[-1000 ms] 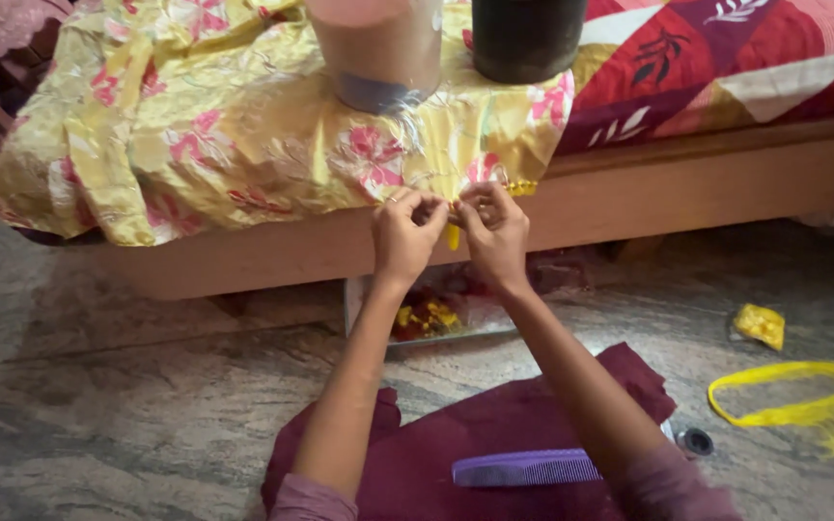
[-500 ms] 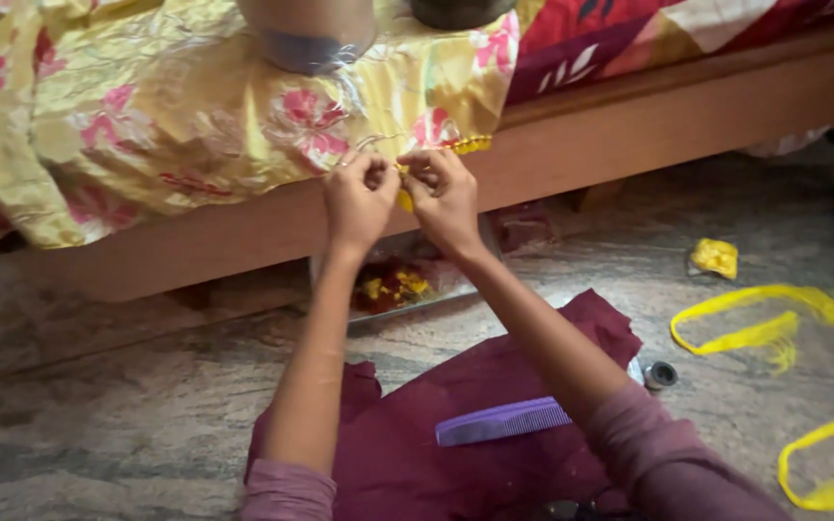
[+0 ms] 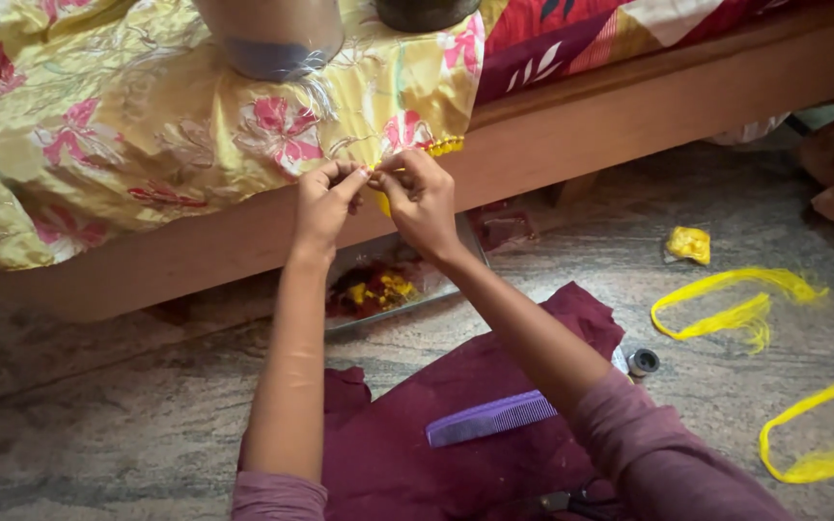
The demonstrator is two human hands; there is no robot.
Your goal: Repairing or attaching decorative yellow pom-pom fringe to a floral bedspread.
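Your left hand [image 3: 325, 198] and your right hand [image 3: 422, 198] meet at the centre of the frame, fingers pinched closed on the edge of the yellow floral cloth [image 3: 147, 125], beside its small yellow tassels [image 3: 444, 147]. The cloth hangs over the wooden bed frame [image 3: 629, 116]. Below, on the floor, lie a maroon cloth [image 3: 456, 405], a purple comb [image 3: 489, 418] and yellow thread loops [image 3: 736, 309] at the right.

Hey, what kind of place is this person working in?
Probably a room at home, used for handwork on the floor: a low wooden bed draped with yellow floral cloth, a stone floor, and loose yellow thread bundles.
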